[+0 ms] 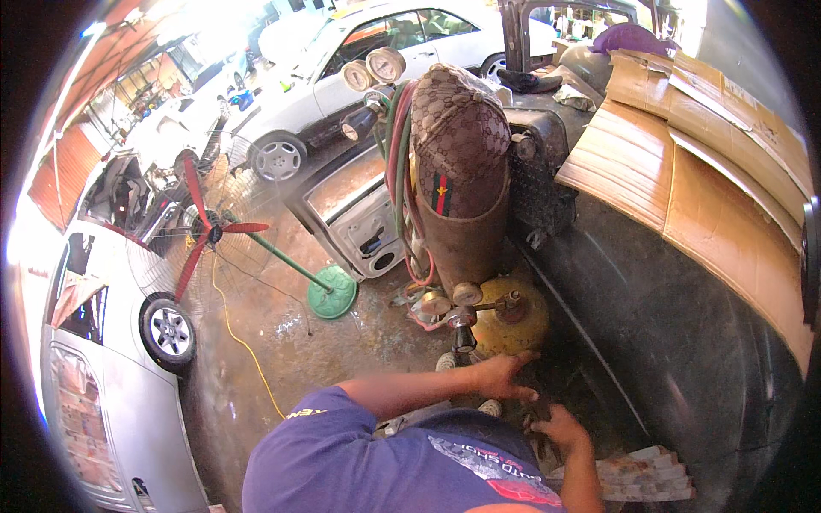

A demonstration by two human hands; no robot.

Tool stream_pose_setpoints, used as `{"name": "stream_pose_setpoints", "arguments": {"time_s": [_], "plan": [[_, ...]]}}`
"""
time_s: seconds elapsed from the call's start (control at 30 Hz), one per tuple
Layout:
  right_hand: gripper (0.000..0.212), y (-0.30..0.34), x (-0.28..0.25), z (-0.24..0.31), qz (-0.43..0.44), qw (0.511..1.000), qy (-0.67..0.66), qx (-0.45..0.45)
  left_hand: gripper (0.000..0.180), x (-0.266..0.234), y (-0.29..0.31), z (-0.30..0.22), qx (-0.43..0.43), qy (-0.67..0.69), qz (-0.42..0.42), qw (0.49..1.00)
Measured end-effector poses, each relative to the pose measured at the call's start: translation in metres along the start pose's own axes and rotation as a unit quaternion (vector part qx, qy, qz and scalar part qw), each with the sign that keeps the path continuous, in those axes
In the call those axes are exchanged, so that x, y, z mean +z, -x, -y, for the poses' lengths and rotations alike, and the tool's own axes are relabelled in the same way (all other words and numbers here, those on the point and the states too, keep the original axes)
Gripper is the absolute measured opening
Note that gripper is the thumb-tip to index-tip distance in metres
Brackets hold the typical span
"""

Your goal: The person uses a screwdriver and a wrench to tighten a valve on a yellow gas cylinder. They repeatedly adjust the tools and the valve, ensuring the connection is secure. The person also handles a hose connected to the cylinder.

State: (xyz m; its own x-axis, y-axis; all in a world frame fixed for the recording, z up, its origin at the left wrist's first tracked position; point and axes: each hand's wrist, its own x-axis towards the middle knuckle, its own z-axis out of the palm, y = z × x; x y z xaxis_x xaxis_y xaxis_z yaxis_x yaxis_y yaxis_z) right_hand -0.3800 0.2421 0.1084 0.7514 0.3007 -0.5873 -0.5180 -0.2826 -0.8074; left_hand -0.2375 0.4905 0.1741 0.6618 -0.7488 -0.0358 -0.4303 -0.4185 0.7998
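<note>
My left hand (506, 377) reaches across in front of my body, just below the yellow gas cylinder (526, 329); its thumb and fingers are apart and hold nothing. My right hand (562, 427) is lower and to the right, its fingers curled by a small dark object (539, 415) that I cannot make out. A regulator with gauges (463, 321) is fitted to the yellow cylinder's valve (510, 308). Behind it rises a tall brown cylinder (469, 244) with a patterned cap (462, 128) on top. Red and green hoses (399, 171) hang on its left side.
A fan with red blades (209, 229) stands on a green base (332, 291) at left; a yellow cord (235, 329) crosses the floor. A car door panel (368, 222) leans behind. Cardboard sheets (684, 188) lie at right. Silver vehicles (128, 410) stand left and behind.
</note>
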Motion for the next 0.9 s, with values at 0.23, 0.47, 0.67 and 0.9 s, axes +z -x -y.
{"name": "stream_pose_setpoints", "arguments": {"time_s": [0.23,0.47,0.67,0.9], "plan": [[0.050,-0.005,0.044,0.129,-0.135,0.971,0.191,-0.050,0.055,0.001,0.007,-0.005,-0.222,0.249,-0.153,0.930],[0.038,-0.031,0.061,0.095,-0.148,0.951,0.268,-0.040,0.043,-0.015,0.022,0.010,-0.059,0.177,-0.233,0.955],[0.045,-0.040,0.075,0.100,-0.109,0.964,0.228,-0.084,0.033,-0.031,0.031,-0.005,-0.004,0.105,-0.240,0.965],[0.045,-0.057,0.023,0.050,-0.091,0.992,-0.048,-0.078,0.031,-0.048,0.004,0.018,-0.030,0.148,-0.263,0.953]]}}
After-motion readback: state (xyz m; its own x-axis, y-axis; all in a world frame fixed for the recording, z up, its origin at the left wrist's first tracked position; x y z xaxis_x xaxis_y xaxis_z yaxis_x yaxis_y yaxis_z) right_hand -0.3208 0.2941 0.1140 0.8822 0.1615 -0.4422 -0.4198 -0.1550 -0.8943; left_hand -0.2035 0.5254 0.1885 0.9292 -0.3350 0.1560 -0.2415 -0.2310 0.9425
